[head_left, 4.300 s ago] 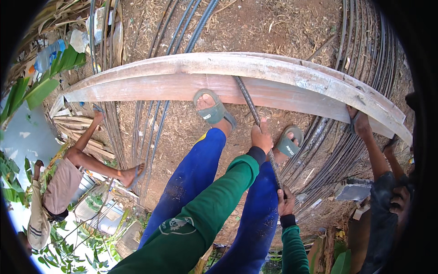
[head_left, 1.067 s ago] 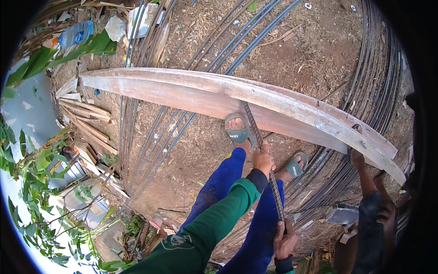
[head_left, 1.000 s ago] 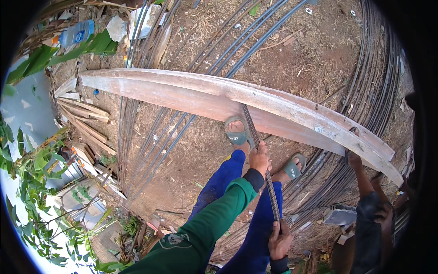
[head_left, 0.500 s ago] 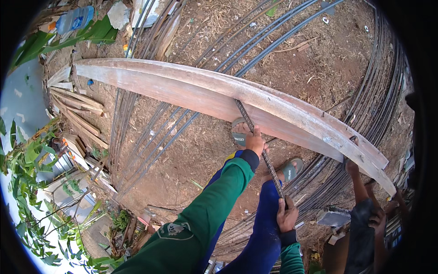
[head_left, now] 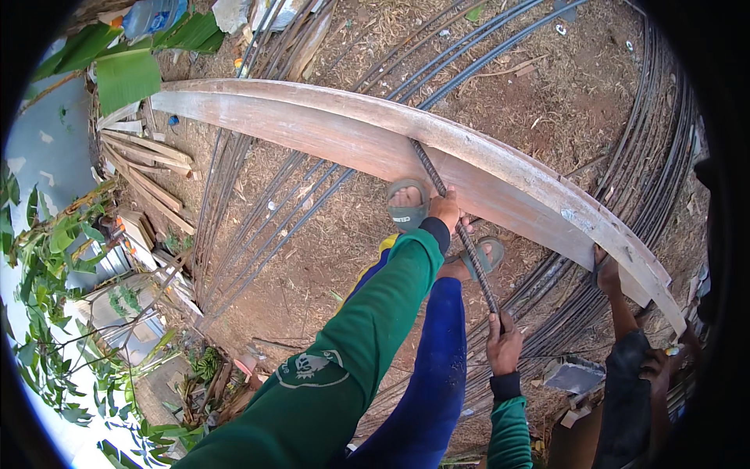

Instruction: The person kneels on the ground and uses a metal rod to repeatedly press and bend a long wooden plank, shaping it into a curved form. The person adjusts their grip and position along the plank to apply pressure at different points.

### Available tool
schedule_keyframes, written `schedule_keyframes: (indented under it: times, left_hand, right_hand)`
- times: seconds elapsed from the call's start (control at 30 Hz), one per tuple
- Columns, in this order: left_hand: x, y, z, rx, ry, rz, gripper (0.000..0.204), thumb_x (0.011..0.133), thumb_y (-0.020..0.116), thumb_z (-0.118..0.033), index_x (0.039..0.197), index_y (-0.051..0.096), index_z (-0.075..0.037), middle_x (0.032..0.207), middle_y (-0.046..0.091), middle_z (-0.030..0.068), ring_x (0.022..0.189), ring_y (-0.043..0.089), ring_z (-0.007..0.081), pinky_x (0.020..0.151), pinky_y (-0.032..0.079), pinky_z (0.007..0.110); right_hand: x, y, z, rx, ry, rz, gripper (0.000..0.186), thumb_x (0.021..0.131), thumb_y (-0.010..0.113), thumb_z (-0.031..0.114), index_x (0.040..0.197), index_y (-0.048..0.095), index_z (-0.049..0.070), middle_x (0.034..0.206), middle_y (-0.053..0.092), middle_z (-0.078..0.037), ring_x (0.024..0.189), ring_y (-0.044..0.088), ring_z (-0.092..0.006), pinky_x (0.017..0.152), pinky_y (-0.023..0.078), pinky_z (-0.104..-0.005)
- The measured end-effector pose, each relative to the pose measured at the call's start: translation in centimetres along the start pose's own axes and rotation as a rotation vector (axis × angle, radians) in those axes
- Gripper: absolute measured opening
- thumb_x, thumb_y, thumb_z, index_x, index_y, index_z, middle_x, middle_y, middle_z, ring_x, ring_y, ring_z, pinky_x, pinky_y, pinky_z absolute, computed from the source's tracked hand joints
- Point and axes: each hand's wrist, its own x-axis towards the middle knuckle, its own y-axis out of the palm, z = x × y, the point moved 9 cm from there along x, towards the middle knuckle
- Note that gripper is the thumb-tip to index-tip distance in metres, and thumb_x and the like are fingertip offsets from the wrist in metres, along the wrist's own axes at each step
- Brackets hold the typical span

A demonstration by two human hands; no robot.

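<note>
A thick ribbed steel bar [head_left: 486,284] slants up between my hands toward a long reddish-grey steel beam [head_left: 312,125]. Wrapped around its upper part is my left hand [head_left: 444,211], closed and close to the beam. Lower down, my right hand [head_left: 505,342] grips the bar near its lower end, thumb alongside. The bar's upper end meets the beam beneath its flange; whether it passes into a hole there I cannot tell. At the beam's right end, another person's hand [head_left: 607,277] touches its lower edge, and that person's other hand [head_left: 655,366] is lower down.
Long rebar rods [head_left: 289,211] lie on the dirt under the beam, with more bundled rods [head_left: 664,156] curving at the right. Timber strips [head_left: 152,180] lie at the left near leafy plants [head_left: 55,273]. A grey block [head_left: 574,375] sits at lower right. My sandalled feet [head_left: 408,205] stand below the beam.
The beam has tilted over, its far flange now mostly hidden. My left hand and the bar have shifted slightly up, and my feet appear closer beneath my hands. Both hands keep hold.
</note>
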Motion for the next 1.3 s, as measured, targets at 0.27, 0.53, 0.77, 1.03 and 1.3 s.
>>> schedule_keyframes:
  times: [0.27,0.53,0.77,1.03,1.3]
  left_hand:
    - [-3.8,-2.7,-0.7,0.039,0.089,-0.169,0.044,0.099,0.05,-0.049,0.099,0.042,-0.006,0.07,0.041,0.0059,0.047,0.04,0.0164,0.042,0.039,0.037]
    - [-4.3,-4.8,-4.3,-0.109,0.081,-0.099,0.039,0.1,0.049,-0.05,0.093,0.04,-0.013,0.063,0.033,-0.001,0.047,0.034,0.0127,0.042,0.031,0.032]
    - [-3.3,-3.1,-5.5,-0.148,0.035,-0.143,0.038,0.103,0.042,-0.048,0.092,0.039,-0.012,0.065,0.036,0.001,0.049,0.037,0.0145,0.044,0.036,0.034]
    - [2.8,0.5,-2.6,-0.169,0.054,-0.016,0.037,0.105,0.038,-0.042,0.094,0.035,-0.006,0.066,0.04,0.0053,0.05,0.044,0.0191,0.048,0.045,0.04]
    - [-2.2,-1.0,-3.5,-0.28,0.121,-0.11,0.039,0.101,0.047,-0.048,0.092,0.038,-0.011,0.062,0.036,0.0005,0.045,0.036,0.0133,0.039,0.034,0.032]
  right_hand:
    - [-4.8,-2.5,8.0,-0.045,0.124,0.005,0.027,0.097,0.058,0.029,0.101,0.066,0.004,0.07,0.062,-0.027,0.062,0.062,-0.0455,0.055,0.047,-0.0515]
    - [-4.5,-1.0,13.9,-0.067,0.147,-0.014,0.031,0.095,0.06,0.026,0.108,0.066,-0.001,0.073,0.065,-0.026,0.063,0.063,-0.0447,0.056,0.049,-0.0506]
    - [-0.9,-3.6,13.3,-0.172,0.144,-0.022,0.031,0.095,0.061,0.026,0.107,0.067,-0.002,0.072,0.066,-0.025,0.066,0.066,-0.0411,0.056,0.05,-0.0458]
    - [8.4,1.8,-2.7,0.004,-0.018,-0.058,0.037,0.096,0.062,0.033,0.112,0.068,-0.001,0.081,0.068,-0.022,0.071,0.068,-0.0383,0.064,0.052,-0.0409]
    - [2.0,-3.0,8.3,-0.142,-0.003,0.003,0.034,0.098,0.059,0.028,0.107,0.068,-0.004,0.062,0.062,-0.014,0.044,0.052,-0.0182,0.04,0.036,-0.0338]
